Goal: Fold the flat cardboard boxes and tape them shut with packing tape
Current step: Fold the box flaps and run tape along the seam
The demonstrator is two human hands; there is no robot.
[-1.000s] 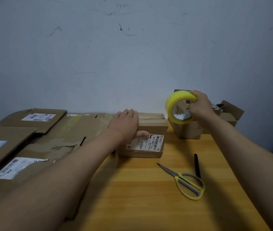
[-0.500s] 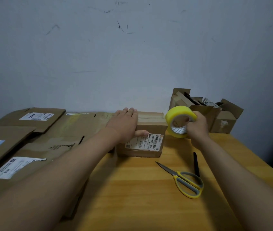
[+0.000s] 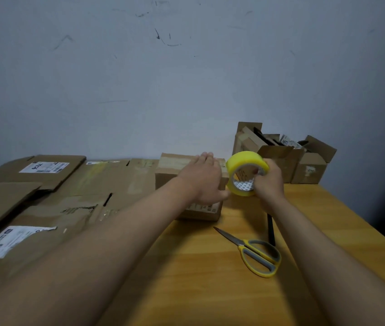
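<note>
The right hand [image 3: 268,182], fingers curled through its core, grips the yellow roll of packing tape [image 3: 245,172] just at three o'clock of the small folded brown cardboard box [image 3: 175,170], which the flat, straight-fingered left hand [image 3: 202,180] presses down at table centre.

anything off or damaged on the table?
Minor only. A flat box at the left has a shipping label with a torn, ragged right edge. The open boxes at the back right sit with flaps splayed unevenly. Scissors lie loose near the right hand. No spills.
</note>
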